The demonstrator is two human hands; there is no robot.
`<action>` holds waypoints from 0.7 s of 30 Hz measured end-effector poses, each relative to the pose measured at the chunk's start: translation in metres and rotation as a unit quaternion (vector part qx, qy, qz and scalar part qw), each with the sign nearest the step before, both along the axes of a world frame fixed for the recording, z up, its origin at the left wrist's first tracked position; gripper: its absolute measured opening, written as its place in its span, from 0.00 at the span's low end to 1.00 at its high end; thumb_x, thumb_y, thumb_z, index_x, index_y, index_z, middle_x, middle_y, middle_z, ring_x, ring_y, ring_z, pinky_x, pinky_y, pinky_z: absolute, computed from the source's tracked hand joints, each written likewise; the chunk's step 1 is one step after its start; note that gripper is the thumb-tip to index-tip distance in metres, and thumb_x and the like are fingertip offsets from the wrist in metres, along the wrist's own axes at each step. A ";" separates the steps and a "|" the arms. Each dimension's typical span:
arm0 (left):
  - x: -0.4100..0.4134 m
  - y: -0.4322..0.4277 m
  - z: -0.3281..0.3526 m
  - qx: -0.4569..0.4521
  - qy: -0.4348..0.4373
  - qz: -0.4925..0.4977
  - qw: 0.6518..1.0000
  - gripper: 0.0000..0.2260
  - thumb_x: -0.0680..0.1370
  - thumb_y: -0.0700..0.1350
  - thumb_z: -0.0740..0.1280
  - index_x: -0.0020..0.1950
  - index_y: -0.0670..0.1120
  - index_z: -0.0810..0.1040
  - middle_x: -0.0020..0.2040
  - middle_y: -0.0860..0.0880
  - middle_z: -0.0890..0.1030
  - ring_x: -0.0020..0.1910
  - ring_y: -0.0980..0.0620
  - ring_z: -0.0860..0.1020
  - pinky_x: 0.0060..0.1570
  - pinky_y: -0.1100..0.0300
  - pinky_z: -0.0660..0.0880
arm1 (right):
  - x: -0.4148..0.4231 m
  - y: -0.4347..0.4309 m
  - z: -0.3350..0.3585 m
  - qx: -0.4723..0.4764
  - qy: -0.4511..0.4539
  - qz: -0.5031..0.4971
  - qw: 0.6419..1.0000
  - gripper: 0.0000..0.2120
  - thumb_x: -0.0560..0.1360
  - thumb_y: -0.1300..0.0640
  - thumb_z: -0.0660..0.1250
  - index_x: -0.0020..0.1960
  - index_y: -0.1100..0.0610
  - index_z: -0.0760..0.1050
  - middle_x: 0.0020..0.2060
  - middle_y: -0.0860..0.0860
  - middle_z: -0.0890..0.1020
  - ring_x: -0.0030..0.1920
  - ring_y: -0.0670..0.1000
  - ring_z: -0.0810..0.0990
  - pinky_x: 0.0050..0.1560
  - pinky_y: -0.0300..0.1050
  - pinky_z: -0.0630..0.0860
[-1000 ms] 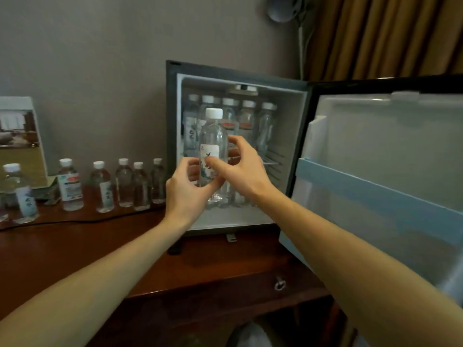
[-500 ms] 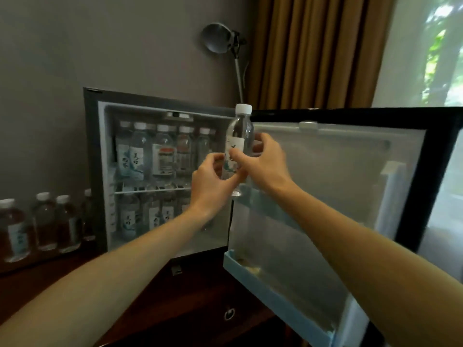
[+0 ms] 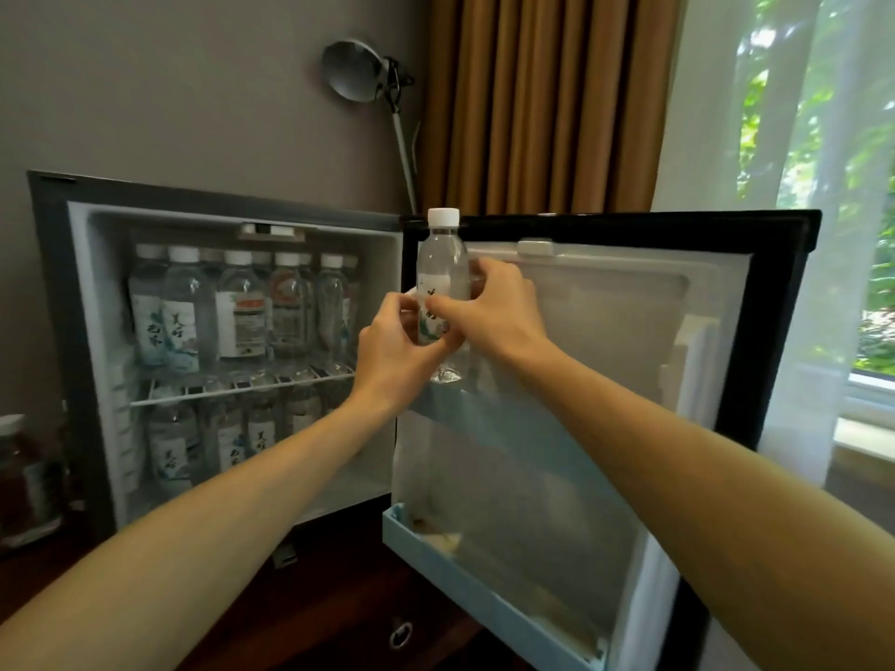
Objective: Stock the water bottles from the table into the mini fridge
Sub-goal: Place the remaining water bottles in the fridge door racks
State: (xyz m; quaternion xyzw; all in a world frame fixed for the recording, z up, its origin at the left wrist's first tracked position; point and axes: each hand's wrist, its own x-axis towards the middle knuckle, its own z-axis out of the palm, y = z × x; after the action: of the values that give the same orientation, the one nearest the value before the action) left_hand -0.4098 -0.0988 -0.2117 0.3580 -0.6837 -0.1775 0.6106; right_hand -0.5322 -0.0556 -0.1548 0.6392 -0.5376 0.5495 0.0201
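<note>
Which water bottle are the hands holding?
The white-capped bottle by the open door, gripped by the left hand and right hand. The other bottles stand untouched on the fridge shelves.

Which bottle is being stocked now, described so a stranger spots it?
Find the open mini fridge, then its door swung out to the right. Near the door's hinge edge, the left hand and right hand hold one upright white-capped bottle. Unlike the shelved bottles, it is outside the cabinet and in hand.
</note>
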 end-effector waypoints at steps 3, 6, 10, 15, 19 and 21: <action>0.001 0.001 -0.005 0.001 -0.006 0.007 1.000 0.19 0.72 0.54 0.80 0.57 0.50 0.78 0.45 0.59 0.83 0.44 0.64 0.83 0.49 0.54 0.83 | 0.002 -0.001 -0.002 0.004 0.013 -0.018 1.000 0.24 0.72 0.49 0.78 0.64 0.56 0.79 0.53 0.51 0.85 0.51 0.49 0.85 0.49 0.45 0.84; 0.005 0.004 -0.006 -0.005 -0.033 0.059 0.998 0.19 0.70 0.59 0.78 0.55 0.50 0.82 0.45 0.57 0.83 0.47 0.56 0.83 0.51 0.49 0.82 | 0.007 -0.001 -0.002 0.028 0.023 -0.046 0.998 0.26 0.70 0.46 0.78 0.62 0.57 0.78 0.52 0.52 0.85 0.49 0.52 0.84 0.48 0.50 0.85; 0.008 0.005 -0.015 -0.008 -0.076 0.103 0.992 0.20 0.69 0.64 0.76 0.48 0.49 0.83 0.42 0.52 0.83 0.45 0.48 0.80 0.44 0.45 0.79 | 0.009 0.000 -0.007 0.065 0.039 -0.078 0.994 0.19 0.69 0.47 0.78 0.52 0.57 0.78 0.43 0.52 0.84 0.41 0.51 0.84 0.41 0.52 0.85; 0.005 0.014 -0.019 0.019 -0.075 0.140 0.987 0.28 0.69 0.67 0.76 0.60 0.50 0.78 0.52 0.54 0.84 0.51 0.52 0.81 0.48 0.50 0.80 | 0.008 0.003 -0.015 0.073 0.045 -0.083 0.993 0.14 0.72 0.50 0.78 0.47 0.58 0.79 0.41 0.53 0.83 0.39 0.51 0.84 0.41 0.54 0.85; 0.005 0.017 -0.016 0.039 -0.086 0.149 0.984 0.27 0.69 0.69 0.75 0.58 0.52 0.78 0.52 0.56 0.83 0.50 0.53 0.82 0.45 0.53 0.78 | 0.009 0.003 -0.012 0.083 0.082 -0.118 0.986 0.19 0.71 0.44 0.78 0.45 0.58 0.77 0.40 0.54 0.82 0.39 0.54 0.83 0.37 0.52 0.83; 0.005 0.018 -0.016 0.042 -0.089 0.154 0.983 0.26 0.69 0.68 0.75 0.57 0.53 0.78 0.52 0.57 0.83 0.51 0.53 0.81 0.43 0.54 0.76 | 0.009 0.004 -0.011 0.088 0.094 -0.124 0.984 0.22 0.70 0.40 0.78 0.45 0.59 0.77 0.39 0.55 0.83 0.38 0.55 0.83 0.35 0.53 0.81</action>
State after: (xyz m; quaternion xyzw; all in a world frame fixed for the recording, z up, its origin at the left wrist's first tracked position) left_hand -0.4045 -0.0813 -0.2276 0.4989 -0.6641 -0.0772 0.5515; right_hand -0.5235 -0.0519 -0.1659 0.6153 -0.6550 0.4309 0.0820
